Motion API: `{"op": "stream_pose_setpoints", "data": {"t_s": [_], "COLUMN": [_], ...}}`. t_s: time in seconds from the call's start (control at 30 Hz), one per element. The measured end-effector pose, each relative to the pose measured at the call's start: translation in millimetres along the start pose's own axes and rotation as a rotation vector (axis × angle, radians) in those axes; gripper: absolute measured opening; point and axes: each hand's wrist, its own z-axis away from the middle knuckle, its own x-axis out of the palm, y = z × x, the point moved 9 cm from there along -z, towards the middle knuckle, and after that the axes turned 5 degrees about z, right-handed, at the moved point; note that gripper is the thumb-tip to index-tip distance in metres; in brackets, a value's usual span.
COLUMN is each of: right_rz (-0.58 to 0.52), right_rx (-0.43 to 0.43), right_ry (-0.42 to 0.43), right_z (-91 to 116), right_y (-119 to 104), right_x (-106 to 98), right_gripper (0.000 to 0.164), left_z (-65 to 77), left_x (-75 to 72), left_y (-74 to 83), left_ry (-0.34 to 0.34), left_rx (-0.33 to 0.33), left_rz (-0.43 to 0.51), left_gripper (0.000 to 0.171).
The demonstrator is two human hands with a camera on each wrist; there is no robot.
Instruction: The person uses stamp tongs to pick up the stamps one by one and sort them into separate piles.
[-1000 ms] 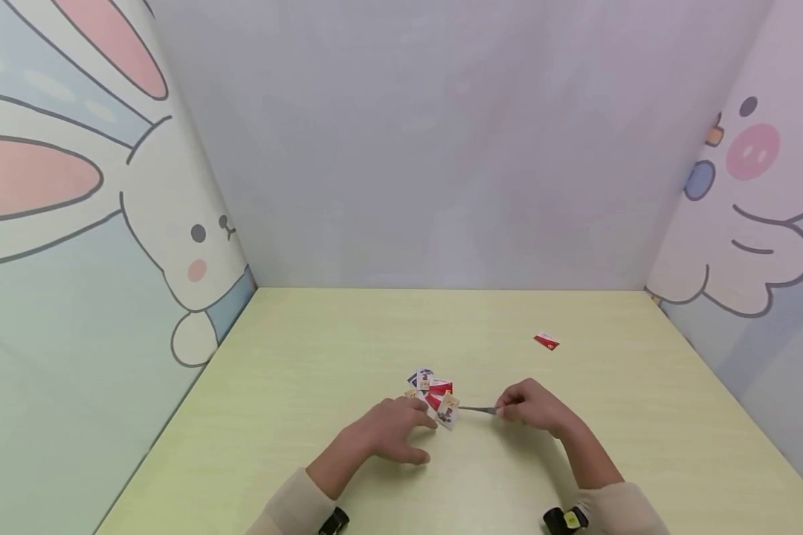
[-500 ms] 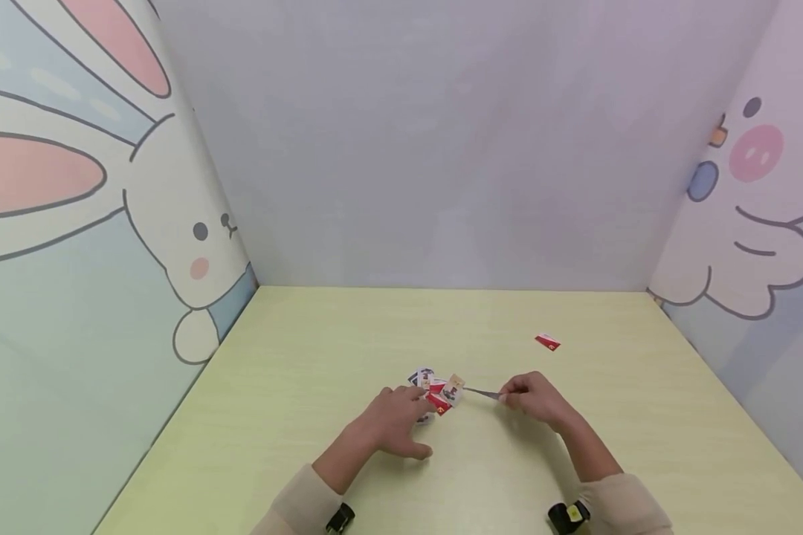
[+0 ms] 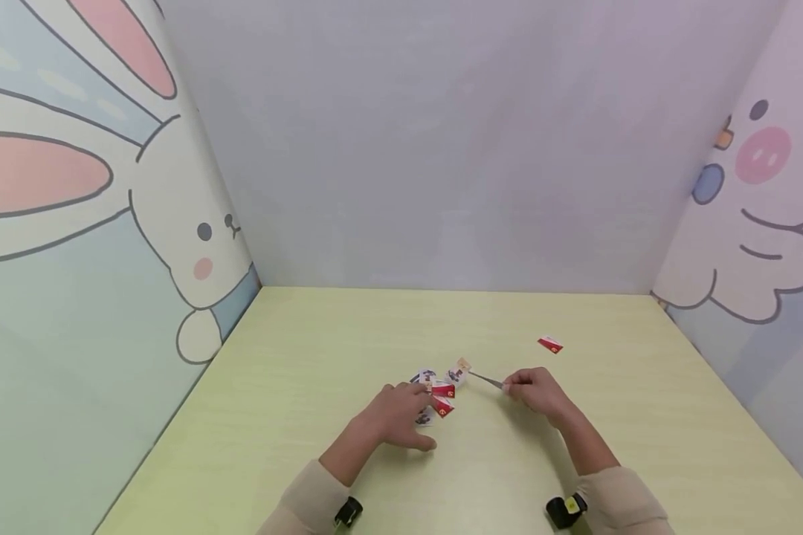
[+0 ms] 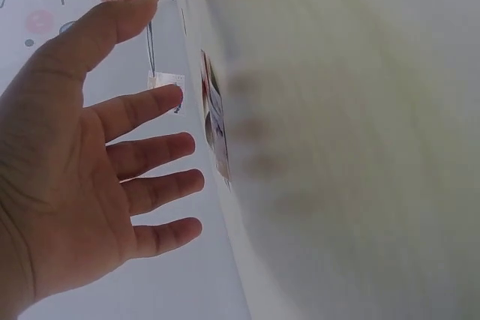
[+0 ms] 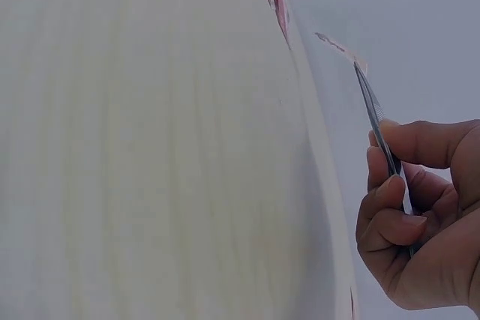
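My right hand grips silver tweezers between thumb and curled fingers. At the tweezers' tips a small stamp-like piece of paper hangs above the table, pale with a dark picture; the right wrist view shows it nearly edge-on and slightly bent. My left hand is spread, fingers straight and apart, over the near left side of a small pile of similar papers, some red and white, some pictured. In the left wrist view, its fingers hold nothing. Part of the pile is hidden under that hand.
A single red-and-white paper piece lies apart, farther back on the right of the pale yellow table. Walls with cartoon animals stand left and right, and a plain wall closes off the back.
The tweezers have carried the pictured paper up and away from the pile, farther back and a little right, uncovering red-and-white pieces. The left hand has barely shifted; the view has turned slightly.
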Motion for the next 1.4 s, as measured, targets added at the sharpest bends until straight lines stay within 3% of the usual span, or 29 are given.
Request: {"op": "stream_pose_setpoints", "data": {"t_s": [0.6,1.17,1.4], "right_rz": [-0.036,-0.003,-0.003], "right_rx": [0.123,0.174,0.156], "right_ry": [0.044,0.118,0.143], "right_z": [-25.8,-48.7,-54.2], "right_y": [13.9,19.9,21.5], "right_x": [-9.6,-12.3,-15.3], "right_gripper": [0.019,0.022,0.021], "left_z": [-17.7,-30.1,-32.3], "left_x": [0.6,7.6,10.0], "left_y": [-5.6,-8.0,-6.4], "left_ry": [-0.039,-0.072,-0.072], "left_rx": [-0.054,-0.093,-0.087], "left_rz": [0.015,0.051,0.039], "left_gripper": [0.062,0.06,0.06]}}
